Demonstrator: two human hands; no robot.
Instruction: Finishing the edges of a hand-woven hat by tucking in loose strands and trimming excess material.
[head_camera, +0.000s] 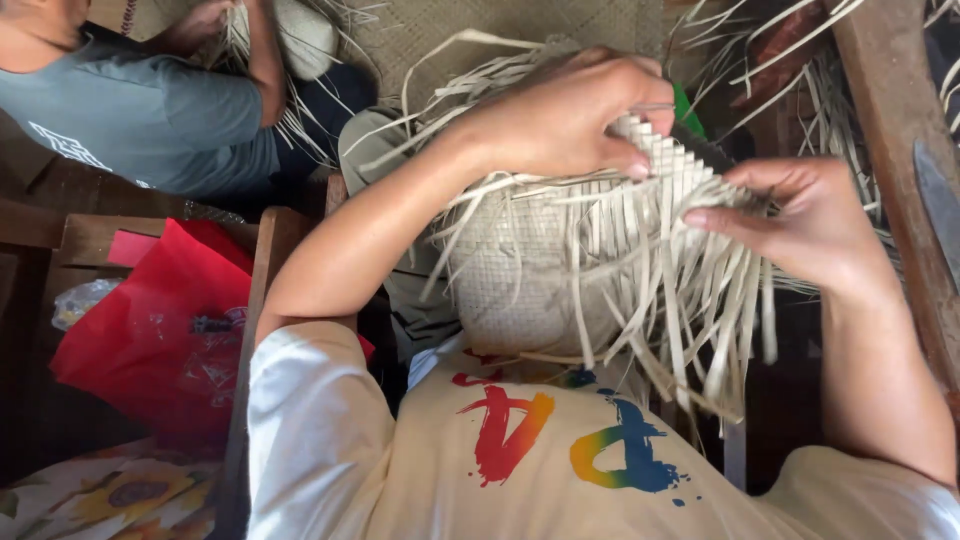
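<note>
Weaving on the pale straw hat (530, 280), held in the lap, looks partly done: the crown is tightly plaited, loose strips (690, 300) hang unwoven. Left hand (560, 115) fingers pinch strips at the woven edge; right hand (810, 225) fingers curl lightly closed on others.

Pale straw basket (530, 280), matt and dry, its woven wall finely ribbed, loose flat strips (700, 300) papery and stiff. Red plastic bag (150, 330) crinkled and glossy. Dark wooden post (890, 120) rough-grained. Cream cotton shirt (420, 470), soft, matt.
</note>
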